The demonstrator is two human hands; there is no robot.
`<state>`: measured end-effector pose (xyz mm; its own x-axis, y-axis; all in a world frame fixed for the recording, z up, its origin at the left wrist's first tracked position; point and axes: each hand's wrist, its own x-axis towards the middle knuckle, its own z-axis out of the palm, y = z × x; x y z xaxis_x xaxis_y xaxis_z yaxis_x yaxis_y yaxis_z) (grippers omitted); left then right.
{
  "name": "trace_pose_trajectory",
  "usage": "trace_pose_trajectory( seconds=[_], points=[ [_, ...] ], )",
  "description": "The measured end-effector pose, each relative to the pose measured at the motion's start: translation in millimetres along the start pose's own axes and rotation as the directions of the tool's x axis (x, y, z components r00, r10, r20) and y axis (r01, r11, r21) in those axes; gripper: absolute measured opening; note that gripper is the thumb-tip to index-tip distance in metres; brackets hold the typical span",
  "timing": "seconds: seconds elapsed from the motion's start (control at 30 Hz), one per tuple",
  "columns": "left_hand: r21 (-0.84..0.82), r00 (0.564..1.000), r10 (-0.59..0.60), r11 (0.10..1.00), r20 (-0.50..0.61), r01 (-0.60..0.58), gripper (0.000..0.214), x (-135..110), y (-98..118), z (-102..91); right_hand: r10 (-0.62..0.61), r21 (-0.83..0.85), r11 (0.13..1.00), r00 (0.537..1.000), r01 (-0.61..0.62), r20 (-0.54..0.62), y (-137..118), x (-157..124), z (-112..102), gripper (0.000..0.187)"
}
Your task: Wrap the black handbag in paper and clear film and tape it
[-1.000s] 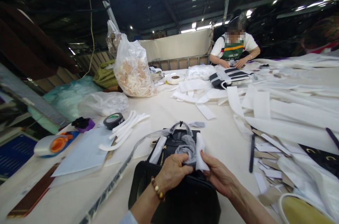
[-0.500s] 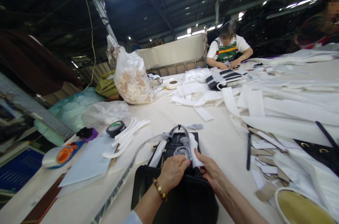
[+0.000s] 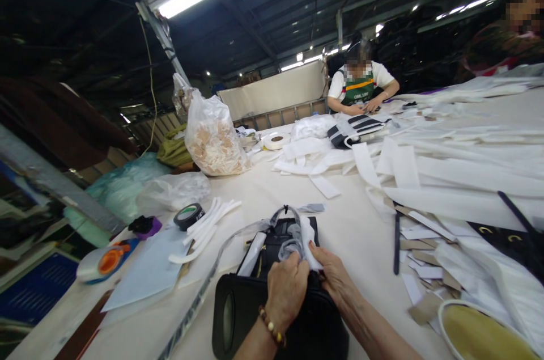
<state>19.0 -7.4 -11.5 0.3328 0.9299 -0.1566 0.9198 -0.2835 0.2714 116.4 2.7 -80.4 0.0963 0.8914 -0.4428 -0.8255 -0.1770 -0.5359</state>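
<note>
A black bag (image 3: 244, 309) lies on the table right in front of me, its top end pointing away. My left hand (image 3: 288, 283), with a beaded bracelet at the wrist, is over the bag's middle with curled fingers; what they grip is hidden. Just beyond its knuckles is crumpled grey wrapping (image 3: 291, 242). At the bag's right side, my right hand (image 3: 338, 276) pinches a white foam strip (image 3: 309, 238) between thumb and fingers. Another white strip (image 3: 252, 254) runs along the left side. A film-wrapped strap (image 3: 203, 287) trails from the top toward the lower left.
Leftward are black tape (image 3: 189, 216), white foam strips (image 3: 208, 229), blue-grey sheets (image 3: 147, 272) and a tape dispenser (image 3: 106, 262). A bag of scraps (image 3: 215, 136) stands behind. Cardboard scraps (image 3: 425, 269) and a round yellowish-topped object (image 3: 480, 331) lie right. A co-worker (image 3: 361, 85) works across the table.
My left hand has turned more upright and shifted slightly right over the bag. My right hand stays at the white foam strip. The view has tilted slightly.
</note>
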Motion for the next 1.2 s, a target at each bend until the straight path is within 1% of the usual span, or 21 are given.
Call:
trace_pose_trajectory(
  seconds=[0.13,0.17,0.23,0.37,0.5,0.6,0.73,0.8,0.93,1.03,1.1,1.13,1.2],
  points=[
    [-0.036,0.991,-0.114,0.993,-0.071,0.112,0.036,3.7,6.2,1.6,0.047,0.027,0.999,0.999,-0.047,0.007,3.0,5.7,-4.9,0.043],
    [-0.047,0.987,-0.138,0.990,-0.081,0.135,0.036,5.3,7.6,2.1,0.055,0.031,0.998,0.998,-0.055,0.009,3.7,7.3,-6.0,0.043],
    [-0.060,0.982,-0.165,0.985,-0.091,0.160,0.035,8.0,9.6,2.8,0.058,0.040,0.997,0.998,-0.059,0.018,4.8,9.7,-7.4,0.045],
    [-0.083,0.975,-0.199,0.978,-0.093,0.192,0.040,9.6,12.6,3.0,0.036,0.057,0.998,0.999,-0.038,0.031,5.7,12.3,-7.8,0.045],
    [-0.110,0.973,-0.206,0.975,-0.101,0.195,0.028,9.4,14.7,4.5,0.039,0.039,0.998,0.999,-0.039,0.014,6.9,14.9,-8.4,0.044],
    [-0.108,0.971,-0.210,0.974,-0.113,0.198,0.023,10.6,14.1,7.6,0.034,-0.006,0.999,0.999,-0.034,-0.002,7.0,14.7,-8.6,0.045],
    [-0.102,0.970,-0.204,0.976,-0.130,0.191,0.015,13.2,12.2,12.2,-0.010,-0.109,0.994,1.000,0.009,-0.011,2.4,6.7,-8.5,0.049],
    [-0.100,0.969,-0.203,0.977,-0.139,0.190,0.015,14.5,11.0,14.5,-0.055,-0.182,0.982,0.998,0.053,-0.010,-2.0,0.1,-9.4,0.047],
    [-0.092,0.969,-0.204,0.977,-0.141,0.192,0.018,16.1,8.4,18.0,-0.179,-0.352,0.922,0.984,0.160,-0.022,-13.5,-19.0,-16.3,0.034],
    [-0.091,0.974,-0.190,0.979,-0.121,0.180,0.018,15.5,8.5,17.2,-0.273,-0.469,0.853,0.962,0.228,-0.029,-23.5,-43.7,-29.5,0.022],
    [-0.093,0.974,-0.211,0.975,-0.080,0.203,0.020,15.0,8.4,15.6,-0.325,-0.530,0.804,0.946,0.268,-0.015,-30.6,-65.1,-44.0,0.018],
    [-0.102,0.972,-0.228,0.970,-0.054,0.222,0.022,15.1,7.4,15.2,-0.357,-0.572,0.766,0.934,0.294,0.002,-34.6,-76.5,-53.2,0.017],
    [-0.077,0.970,-0.243,0.967,-0.014,0.241,0.027,17.2,2.3,16.7,-0.433,-0.676,0.651,0.900,0.345,0.042,-45.6,-99.8,-75.5,0.017]
  ],
)
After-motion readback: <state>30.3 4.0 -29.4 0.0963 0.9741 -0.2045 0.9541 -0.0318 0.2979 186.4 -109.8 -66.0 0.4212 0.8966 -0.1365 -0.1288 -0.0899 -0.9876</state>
